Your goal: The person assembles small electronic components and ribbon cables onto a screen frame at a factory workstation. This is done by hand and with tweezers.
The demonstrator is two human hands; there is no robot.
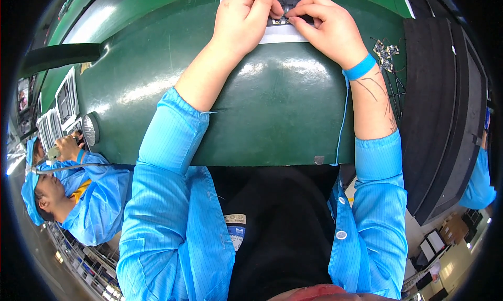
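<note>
At the far edge of the view lies a flat device housing with a white rim (283, 38) and a dark interior holding small circuit parts. My left hand (245, 15) is over its left side, thumb and fingers pinched together. From the right, my right hand (327, 27) bends over the same housing, with thumb and forefinger closed close to a small board (280, 22) at its near edge. Whatever the fingertips hold is too small and too covered to make out. A blue wrist strap (360, 67) with a thin cord circles my right wrist.
On the green table (262, 107), small circuit modules with black cables (386, 52) lie right of my right wrist. Black foam trays (432, 107) line the right side. At left are stacked white-rimmed housings (50, 128), a round ribbed object (90, 129) and a co-worker in blue (97, 206).
</note>
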